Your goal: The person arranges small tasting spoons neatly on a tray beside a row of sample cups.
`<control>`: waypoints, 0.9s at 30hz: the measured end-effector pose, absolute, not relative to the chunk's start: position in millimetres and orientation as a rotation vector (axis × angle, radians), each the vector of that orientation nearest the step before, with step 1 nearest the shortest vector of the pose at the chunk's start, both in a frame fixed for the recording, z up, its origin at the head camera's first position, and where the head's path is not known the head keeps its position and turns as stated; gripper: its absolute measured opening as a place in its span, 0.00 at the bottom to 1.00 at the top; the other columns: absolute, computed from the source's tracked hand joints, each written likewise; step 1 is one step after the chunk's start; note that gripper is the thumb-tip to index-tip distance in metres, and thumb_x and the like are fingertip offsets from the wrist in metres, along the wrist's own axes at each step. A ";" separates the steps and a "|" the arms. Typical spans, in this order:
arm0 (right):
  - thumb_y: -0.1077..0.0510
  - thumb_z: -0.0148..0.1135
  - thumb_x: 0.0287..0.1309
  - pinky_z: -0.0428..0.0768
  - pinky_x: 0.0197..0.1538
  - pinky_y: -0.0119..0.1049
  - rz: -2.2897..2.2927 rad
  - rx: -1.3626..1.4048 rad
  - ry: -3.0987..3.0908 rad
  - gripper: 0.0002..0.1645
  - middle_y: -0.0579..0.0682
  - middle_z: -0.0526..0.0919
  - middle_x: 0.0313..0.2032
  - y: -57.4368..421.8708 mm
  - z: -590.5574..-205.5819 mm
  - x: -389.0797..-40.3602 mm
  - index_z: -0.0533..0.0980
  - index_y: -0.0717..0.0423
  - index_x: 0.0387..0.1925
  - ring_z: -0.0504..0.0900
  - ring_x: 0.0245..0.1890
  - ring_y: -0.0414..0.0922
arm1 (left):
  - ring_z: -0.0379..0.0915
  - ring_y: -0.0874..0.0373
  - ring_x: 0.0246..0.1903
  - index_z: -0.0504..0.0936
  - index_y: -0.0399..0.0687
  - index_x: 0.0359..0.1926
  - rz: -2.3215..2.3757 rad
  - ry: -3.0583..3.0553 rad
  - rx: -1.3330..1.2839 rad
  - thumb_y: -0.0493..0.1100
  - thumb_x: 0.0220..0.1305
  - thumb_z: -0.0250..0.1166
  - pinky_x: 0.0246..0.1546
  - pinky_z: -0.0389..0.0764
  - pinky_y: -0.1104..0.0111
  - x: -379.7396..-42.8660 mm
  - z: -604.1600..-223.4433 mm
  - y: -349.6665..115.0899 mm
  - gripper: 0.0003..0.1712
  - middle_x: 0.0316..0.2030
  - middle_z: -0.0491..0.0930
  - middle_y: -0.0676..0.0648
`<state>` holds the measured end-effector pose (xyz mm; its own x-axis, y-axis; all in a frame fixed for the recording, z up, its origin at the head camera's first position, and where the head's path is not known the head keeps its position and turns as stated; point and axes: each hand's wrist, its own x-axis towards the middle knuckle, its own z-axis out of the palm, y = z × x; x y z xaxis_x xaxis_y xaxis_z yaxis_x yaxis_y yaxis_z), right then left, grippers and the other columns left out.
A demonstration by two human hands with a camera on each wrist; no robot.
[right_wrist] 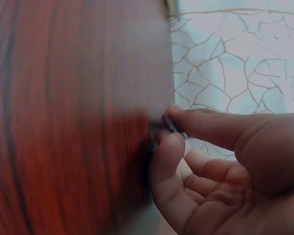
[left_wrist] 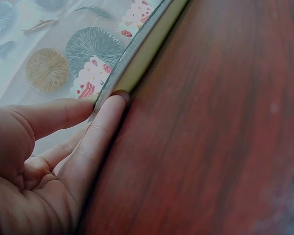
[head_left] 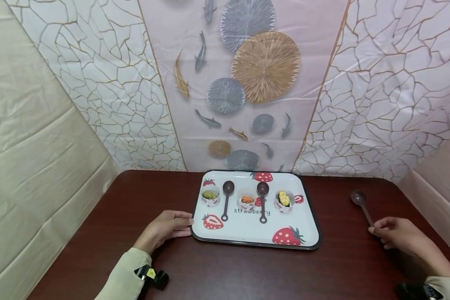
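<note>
My left hand (head_left: pixel 168 227) holds the left edge of a white tray (head_left: pixel 243 233) with a dark rim and strawberry prints. In the left wrist view, its thumb and a finger pinch that rim. Three small patterned paper cups sit on the tray: one with green food (head_left: pixel 210 195), one with orange food (head_left: pixel 247 200), one with yellow food (head_left: pixel 283 199). Between them lie two dark brown spoons, one on the left (head_left: pixel 226 202) and one on the right (head_left: pixel 263 204). Right of the tray, my right hand (head_left: pixel 399 235) pinches the handle end of a third brown spoon (head_left: pixel 365 211), its bowl pointing away.
A dark reddish wooden table (head_left: pixel 225 271) bears the tray. Behind it hangs a patterned cloth (head_left: pixel 217 137) with fish and round motifs. Plain cream cloth (head_left: pixel 41 166) stands along the left side. Each wrist wears a black strapped camera.
</note>
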<state>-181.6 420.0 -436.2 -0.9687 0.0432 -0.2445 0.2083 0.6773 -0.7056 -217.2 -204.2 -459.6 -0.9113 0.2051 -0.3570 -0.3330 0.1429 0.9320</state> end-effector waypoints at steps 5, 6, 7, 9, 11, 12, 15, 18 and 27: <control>0.58 0.55 0.80 0.87 0.34 0.34 -1.339 0.219 2.517 0.15 0.43 0.81 0.32 421.9 -432.9 -182.2 0.78 0.70 0.45 0.79 0.30 0.38 | 0.88 0.55 0.39 0.73 0.22 0.67 1.819 2.013 -0.091 0.36 0.73 0.68 0.47 0.92 0.61 -218.2 -456.3 -203.6 0.29 0.45 0.88 0.39; 0.58 0.54 0.81 0.87 0.35 0.34 -1.360 0.218 2.498 0.16 0.43 0.82 0.33 422.4 -432.2 -182.6 0.79 0.69 0.45 0.79 0.30 0.38 | 0.88 0.55 0.39 0.73 0.22 0.67 1.821 2.009 -0.089 0.36 0.73 0.68 0.46 0.92 0.61 -218.5 -456.2 -203.7 0.29 0.45 0.88 0.40; 0.57 0.54 0.81 0.88 0.35 0.34 -1.374 0.222 2.484 0.16 0.43 0.82 0.34 422.4 -431.0 -182.6 0.79 0.68 0.46 0.80 0.31 0.37 | 0.88 0.55 0.39 0.73 0.22 0.67 1.824 2.006 -0.089 0.36 0.73 0.68 0.46 0.92 0.61 -218.7 -456.4 -203.8 0.29 0.45 0.88 0.40; 0.56 0.54 0.82 0.88 0.36 0.35 -1.403 0.229 2.471 0.17 0.42 0.82 0.35 420.8 -429.0 -182.2 0.78 0.69 0.47 0.80 0.31 0.37 | 0.88 0.55 0.38 0.73 0.22 0.67 1.830 2.001 -0.095 0.36 0.73 0.68 0.46 0.92 0.62 -218.7 -457.4 -203.9 0.28 0.44 0.88 0.40; 0.56 0.54 0.82 0.88 0.36 0.34 -1.431 0.209 2.474 0.18 0.41 0.83 0.36 418.1 -427.5 -181.1 0.77 0.71 0.49 0.81 0.32 0.36 | 0.88 0.56 0.38 0.73 0.22 0.67 1.831 1.999 -0.105 0.36 0.72 0.68 0.46 0.92 0.62 -218.2 -459.0 -204.3 0.28 0.44 0.87 0.40; 0.56 0.55 0.81 0.88 0.36 0.34 -1.446 0.208 2.478 0.18 0.41 0.84 0.36 415.9 -427.1 -180.2 0.77 0.72 0.49 0.81 0.32 0.36 | 0.88 0.56 0.38 0.73 0.22 0.67 1.829 2.000 -0.109 0.36 0.72 0.68 0.46 0.92 0.62 -217.8 -459.7 -204.6 0.28 0.44 0.87 0.40; 0.57 0.55 0.81 0.88 0.36 0.33 -1.484 0.173 2.493 0.18 0.40 0.84 0.37 409.7 -425.9 -176.4 0.76 0.73 0.51 0.82 0.32 0.36 | 0.88 0.56 0.37 0.74 0.22 0.66 1.827 2.002 -0.123 0.35 0.72 0.68 0.45 0.92 0.62 -216.9 -461.7 -204.5 0.28 0.44 0.87 0.39; 0.57 0.57 0.80 0.88 0.34 0.33 -1.524 0.175 2.515 0.15 0.40 0.85 0.35 402.3 -424.2 -172.4 0.78 0.69 0.48 0.82 0.31 0.36 | 0.88 0.56 0.37 0.74 0.22 0.66 1.825 2.008 -0.125 0.35 0.72 0.68 0.45 0.92 0.62 -216.9 -461.8 -204.6 0.28 0.45 0.87 0.39; 0.54 0.60 0.78 0.85 0.29 0.32 -1.508 0.104 2.673 0.15 0.38 0.84 0.30 370.9 -407.6 -165.1 0.79 0.66 0.47 0.80 0.27 0.38 | 0.88 0.56 0.38 0.73 0.22 0.67 1.821 2.012 -0.106 0.36 0.73 0.68 0.46 0.92 0.62 -217.3 -459.0 -204.2 0.28 0.46 0.87 0.38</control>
<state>-165.1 370.9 -407.6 -0.9952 0.0239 -0.0950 0.0937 0.5162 -0.8513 -217.3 -204.2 -459.0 -0.9078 0.2217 -0.3559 -0.3321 0.1380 0.9331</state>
